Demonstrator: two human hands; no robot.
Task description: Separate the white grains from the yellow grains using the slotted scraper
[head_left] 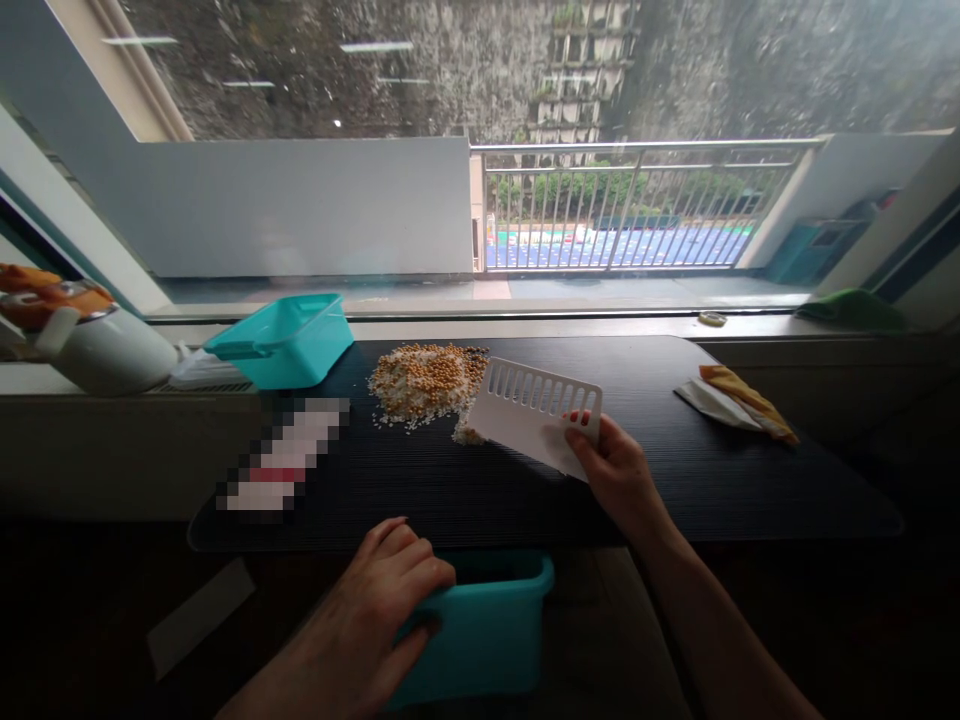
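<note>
My right hand (619, 465) pinches the right end of a flat white plastic plate with a row of slots (517, 425). The plate is tilted above the dark table, its left edge close to a heap of mixed white grains and yellow beans (427, 380). A few dark bits show at the heap's back right. Below the table's front edge, my left hand (401, 590) grips the rim of a turquoise plastic bin (487, 640). The inside of that bin is mostly hidden from view.
Another turquoise bin (300, 345) stands at the table's back left, beside a white pot (124, 350). A blurred-out paper (289, 455) lies at left on the dark table (420, 480). Yellow and white packets (739, 400) rest at right. The window sill (525, 325) bounds the back.
</note>
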